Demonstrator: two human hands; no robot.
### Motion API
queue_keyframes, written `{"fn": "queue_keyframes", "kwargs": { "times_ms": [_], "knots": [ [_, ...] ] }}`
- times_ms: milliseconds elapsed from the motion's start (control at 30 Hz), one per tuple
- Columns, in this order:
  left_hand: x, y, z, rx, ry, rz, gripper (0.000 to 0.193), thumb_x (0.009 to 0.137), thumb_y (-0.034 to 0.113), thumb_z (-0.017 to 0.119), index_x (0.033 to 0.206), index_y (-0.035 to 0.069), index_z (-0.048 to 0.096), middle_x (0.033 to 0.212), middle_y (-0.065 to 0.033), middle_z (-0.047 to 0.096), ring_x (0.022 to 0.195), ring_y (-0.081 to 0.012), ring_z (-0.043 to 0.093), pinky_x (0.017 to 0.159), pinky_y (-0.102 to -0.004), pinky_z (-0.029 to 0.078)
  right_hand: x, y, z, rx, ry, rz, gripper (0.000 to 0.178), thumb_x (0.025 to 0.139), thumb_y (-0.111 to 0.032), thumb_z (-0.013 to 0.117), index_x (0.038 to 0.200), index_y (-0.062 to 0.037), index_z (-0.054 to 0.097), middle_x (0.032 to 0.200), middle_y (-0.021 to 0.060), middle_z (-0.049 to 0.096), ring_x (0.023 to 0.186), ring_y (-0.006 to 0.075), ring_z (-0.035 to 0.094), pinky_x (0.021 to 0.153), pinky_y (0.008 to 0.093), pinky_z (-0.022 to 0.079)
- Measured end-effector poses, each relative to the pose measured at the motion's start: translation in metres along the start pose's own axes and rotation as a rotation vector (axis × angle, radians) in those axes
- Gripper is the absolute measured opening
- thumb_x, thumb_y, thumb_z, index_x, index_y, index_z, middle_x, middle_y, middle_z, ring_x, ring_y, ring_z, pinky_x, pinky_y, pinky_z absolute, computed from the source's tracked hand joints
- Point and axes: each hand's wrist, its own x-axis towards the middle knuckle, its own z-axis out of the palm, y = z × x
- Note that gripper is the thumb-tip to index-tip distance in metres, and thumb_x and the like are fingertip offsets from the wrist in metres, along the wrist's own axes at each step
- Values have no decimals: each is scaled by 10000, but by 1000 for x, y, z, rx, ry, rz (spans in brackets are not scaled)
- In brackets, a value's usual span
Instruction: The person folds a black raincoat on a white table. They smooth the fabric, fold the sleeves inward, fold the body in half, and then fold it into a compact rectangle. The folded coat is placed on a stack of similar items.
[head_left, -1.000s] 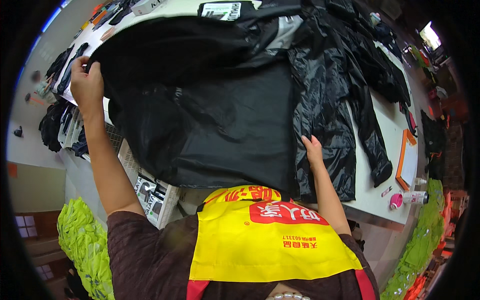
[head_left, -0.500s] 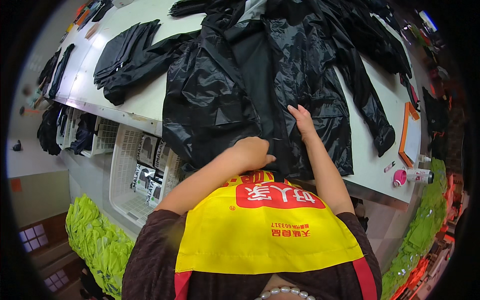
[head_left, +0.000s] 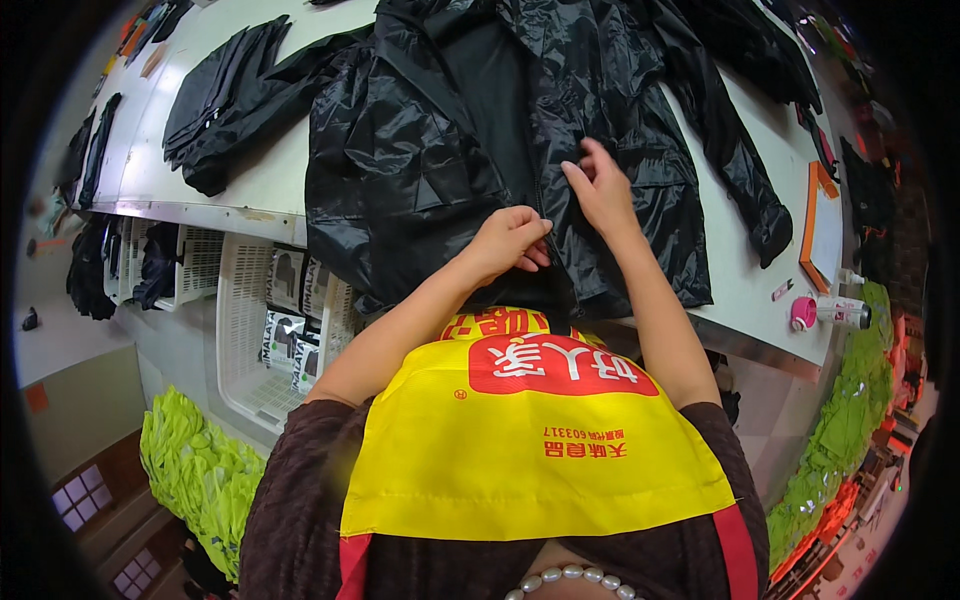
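A shiny black jacket (head_left: 410,160) lies spread with its front parted on the white table, its hem hanging over the near edge. My left hand (head_left: 508,242) is closed, thumb and fingers pinched at the zipper edge of the front opening, low on the jacket. To its right and a little farther away, my right hand (head_left: 602,190) hovers over or rests lightly on the right front panel, thumb and forefinger apart. I see nothing between those fingers. What exactly lies within the left pinch is hidden by the hand.
Folded black garments (head_left: 225,85) are stacked on the table (head_left: 270,170) at the left. Below its edge stands a white plastic basket (head_left: 240,385) with packets. At right lie an orange-edged board (head_left: 822,228) and a bottle (head_left: 842,311). Neon-yellow fabric (head_left: 200,465) is heaped lower left.
Both hands have moved farther up the jacket front, away from me. The left fingers have come together in a pinch near the zipper edge. The view has shifted slightly.
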Motion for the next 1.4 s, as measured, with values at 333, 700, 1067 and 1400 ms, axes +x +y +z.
{"fn": "queue_keyframes", "kwargs": {
  "times_ms": [333, 700, 1067, 1400],
  "knots": [
    [-3, 6, 6, -29, 26, 57, 214, 902, 259, 562, 851, 51, 567, 724, -24, 575, 607, -102, 604, 528, -212, 508, -62, -86, -48, -106, -409, 13, 293, 758, -191, 706, 957, 1, 610, 837, 137, 606, 680, 244, 603, 615, 332, 482],
    [-2, 2, 25, -182, 113, 92, 210, 915, 228, 528, 836, 35, 550, 729, -73, 605, 599, -155, 624, 528, -253, 513, -72, -80, -43, 389, -197, 516, 103, 820, -108, 632, 842, -13, 599, 687, 2, 581, 614, 55, 527, 542, 217, 417],
    [-3, 7, 32, -265, 77, 63, 142, 892, 210, 565, 865, 74, 530, 759, -39, 586, 646, -124, 618, 552, -246, 533, -73, -73, -50, 570, -218, 492, 201, 799, -49, 676, 964, 0, 572, 796, -8, 568, 703, 36, 520, 620, 170, 434],
    [-15, 8, 19, -372, -16, -84, 72, 868, 77, 582, 909, 81, 523, 799, -21, 566, 733, -120, 605, 666, -286, 556, -95, -79, -34, 232, -27, 200, 122, 765, -63, 700, 837, -5, 622, 827, 69, 601, 695, 127, 580, 613, 234, 456]
  ]
}}
